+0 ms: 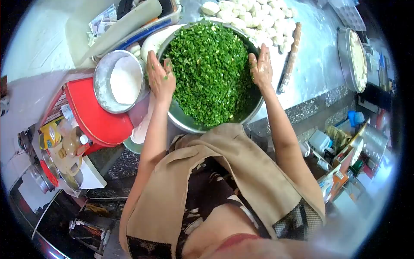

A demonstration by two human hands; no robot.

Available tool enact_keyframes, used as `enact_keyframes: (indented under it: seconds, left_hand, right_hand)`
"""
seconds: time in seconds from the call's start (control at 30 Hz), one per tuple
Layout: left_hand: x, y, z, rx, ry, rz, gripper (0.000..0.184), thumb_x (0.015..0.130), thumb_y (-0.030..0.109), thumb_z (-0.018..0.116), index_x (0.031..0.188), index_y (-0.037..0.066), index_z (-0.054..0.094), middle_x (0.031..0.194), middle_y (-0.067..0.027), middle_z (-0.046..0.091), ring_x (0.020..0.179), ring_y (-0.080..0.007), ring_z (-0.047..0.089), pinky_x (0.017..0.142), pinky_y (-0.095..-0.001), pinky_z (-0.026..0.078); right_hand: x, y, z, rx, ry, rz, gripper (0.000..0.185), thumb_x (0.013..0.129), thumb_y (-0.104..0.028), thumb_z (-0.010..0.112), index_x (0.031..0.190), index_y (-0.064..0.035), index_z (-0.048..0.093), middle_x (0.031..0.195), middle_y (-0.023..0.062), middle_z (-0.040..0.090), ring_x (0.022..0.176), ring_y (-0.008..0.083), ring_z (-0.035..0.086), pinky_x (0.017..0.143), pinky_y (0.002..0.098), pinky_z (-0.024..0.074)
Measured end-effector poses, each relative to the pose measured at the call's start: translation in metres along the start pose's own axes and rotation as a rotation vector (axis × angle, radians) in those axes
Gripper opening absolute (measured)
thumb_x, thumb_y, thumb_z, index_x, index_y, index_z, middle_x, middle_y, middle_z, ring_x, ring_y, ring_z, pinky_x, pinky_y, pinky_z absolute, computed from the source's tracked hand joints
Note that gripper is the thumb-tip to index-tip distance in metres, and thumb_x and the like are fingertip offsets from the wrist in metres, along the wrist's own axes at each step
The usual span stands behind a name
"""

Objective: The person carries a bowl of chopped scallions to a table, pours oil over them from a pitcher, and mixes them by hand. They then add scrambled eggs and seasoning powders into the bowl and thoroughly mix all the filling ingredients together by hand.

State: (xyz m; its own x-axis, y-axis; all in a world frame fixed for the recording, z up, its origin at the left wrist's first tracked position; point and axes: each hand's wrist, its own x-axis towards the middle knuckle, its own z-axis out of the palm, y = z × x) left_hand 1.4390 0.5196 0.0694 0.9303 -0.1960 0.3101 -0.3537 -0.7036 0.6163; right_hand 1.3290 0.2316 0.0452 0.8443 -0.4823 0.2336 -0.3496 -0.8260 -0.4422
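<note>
A large metal bowl [185, 122] heaped with chopped green leaves [209, 71] stands in front of me at the counter's edge. My left hand [161, 80] grips its left side, with the fingers outside the rim and the thumb on the inner side; green bits cling to the skin. On the opposite side, my right hand [261, 69] holds the rim in the same way, its fingers pointing away from me. Just left of my left hand is a smaller metal bowl [101, 82] containing white powder [125, 80].
Several pale dough pieces [254, 17] lie behind the bowl. A floury rolling pin [291, 58] rests right of my right hand. Farther right stands a round pan [345, 58]. A red stool-like item [92, 114] and a plastic bin [125, 32] are at left.
</note>
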Motion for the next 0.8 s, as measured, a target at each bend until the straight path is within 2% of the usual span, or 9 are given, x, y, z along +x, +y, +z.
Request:
enact_keyframes:
  seconds: [0.07, 0.17, 0.27, 0.33, 0.5, 0.6, 0.63, 0.73, 0.8]
  left_hand:
    - [0.028, -0.001, 0.019, 0.016, -0.127, -0.152, 0.048, 0.081, 0.012, 0.048, 0.123, -0.001, 0.031, 0.117, -0.0246, 0.044, 0.106, -0.0393, 0.043, 0.089, -0.041, 0.035]
    - [0.066, 0.004, 0.049, 0.002, -0.212, 0.03, 0.047, 0.079, 0.01, 0.05, 0.122, 0.002, 0.035, 0.117, -0.0201, 0.046, 0.107, -0.0353, 0.044, 0.088, -0.0401, 0.037]
    - [0.079, 0.02, 0.063, 0.016, -0.217, 0.388, 0.05, 0.074, 0.005, 0.05, 0.122, 0.006, 0.037, 0.12, -0.0156, 0.046, 0.111, -0.032, 0.043, 0.093, -0.0402, 0.034]
    - [0.078, 0.019, 0.067, -0.008, -0.239, 0.445, 0.054, 0.073, 0.004, 0.05, 0.125, 0.006, 0.035, 0.121, -0.0151, 0.045, 0.113, -0.0327, 0.041, 0.096, -0.0406, 0.03]
    - [0.047, 0.008, 0.043, -0.387, -0.338, 0.281, 0.043, 0.078, 0.005, 0.041, 0.121, 0.002, 0.042, 0.119, -0.0182, 0.046, 0.113, -0.0342, 0.041, 0.098, -0.0423, 0.027]
    - [0.013, 0.003, 0.028, -0.368, -0.366, 0.38, 0.045, 0.088, 0.027, 0.028, 0.121, 0.0, 0.042, 0.12, -0.0182, 0.045, 0.115, -0.0336, 0.04, 0.099, -0.0406, 0.027]
    - [0.0, 0.006, 0.022, -0.375, -0.375, 0.387, 0.05, 0.088, 0.033, 0.022, 0.119, 0.0, 0.044, 0.12, -0.0175, 0.046, 0.114, -0.0336, 0.041, 0.099, -0.041, 0.028]
    - [-0.029, 0.014, -0.007, -0.39, -0.456, 0.444, 0.047, 0.088, 0.031, 0.026, 0.119, 0.002, 0.046, 0.118, -0.0172, 0.048, 0.112, -0.0335, 0.043, 0.098, -0.0434, 0.028]
    - [-0.036, 0.016, -0.017, -0.279, -0.462, 0.428, 0.044, 0.087, 0.029, 0.032, 0.119, 0.004, 0.047, 0.117, -0.0164, 0.049, 0.112, -0.0324, 0.044, 0.097, -0.0459, 0.028]
  right_hand:
    - [0.027, -0.009, 0.005, -0.006, -0.069, -0.068, 0.06, 0.085, -0.038, 0.043, 0.125, 0.0044, 0.029, 0.124, 0.0221, 0.038, 0.117, 0.0352, 0.034, 0.098, 0.0388, 0.0261]
    - [0.072, -0.031, 0.021, 0.0, -0.264, -0.204, 0.058, 0.085, -0.041, 0.04, 0.126, -0.001, 0.032, 0.128, 0.0184, 0.036, 0.121, 0.03, 0.033, 0.098, 0.0374, 0.0273]
    - [0.098, -0.055, 0.048, -0.045, -0.273, -0.557, 0.06, 0.085, -0.045, 0.038, 0.127, -0.0025, 0.031, 0.129, 0.0178, 0.036, 0.121, 0.0296, 0.031, 0.101, 0.0374, 0.0242]
    - [0.113, -0.077, 0.054, 0.119, -0.369, -0.818, 0.063, 0.084, -0.047, 0.037, 0.128, -0.0024, 0.029, 0.13, 0.0188, 0.034, 0.122, 0.0302, 0.029, 0.102, 0.0383, 0.0214]
    - [0.094, -0.09, 0.047, 0.327, -0.549, -0.892, 0.062, 0.085, -0.043, 0.04, 0.131, -0.0045, 0.024, 0.129, 0.0192, 0.033, 0.12, 0.0328, 0.032, 0.101, 0.0383, 0.0243]
    - [0.066, -0.085, 0.031, 0.391, -0.591, -0.957, 0.058, 0.085, -0.039, 0.041, 0.128, -0.0027, 0.029, 0.127, 0.0198, 0.037, 0.116, 0.0343, 0.036, 0.099, 0.0405, 0.0282]
    - [0.054, -0.083, 0.021, 0.389, -0.66, -0.954, 0.063, 0.085, -0.046, 0.036, 0.13, -0.0034, 0.027, 0.129, 0.0192, 0.034, 0.119, 0.0348, 0.034, 0.1, 0.0423, 0.0263]
    - [0.029, -0.081, -0.021, 0.421, -0.74, -0.982, 0.051, 0.083, -0.037, 0.045, 0.121, -0.0035, 0.042, 0.118, 0.0173, 0.047, 0.111, 0.0321, 0.044, 0.096, 0.0417, 0.0327]
    - [0.029, -0.077, -0.022, 0.395, -0.649, -0.836, 0.052, 0.079, -0.04, 0.051, 0.117, -0.0052, 0.046, 0.117, 0.0156, 0.049, 0.111, 0.0288, 0.045, 0.097, 0.0403, 0.0318]
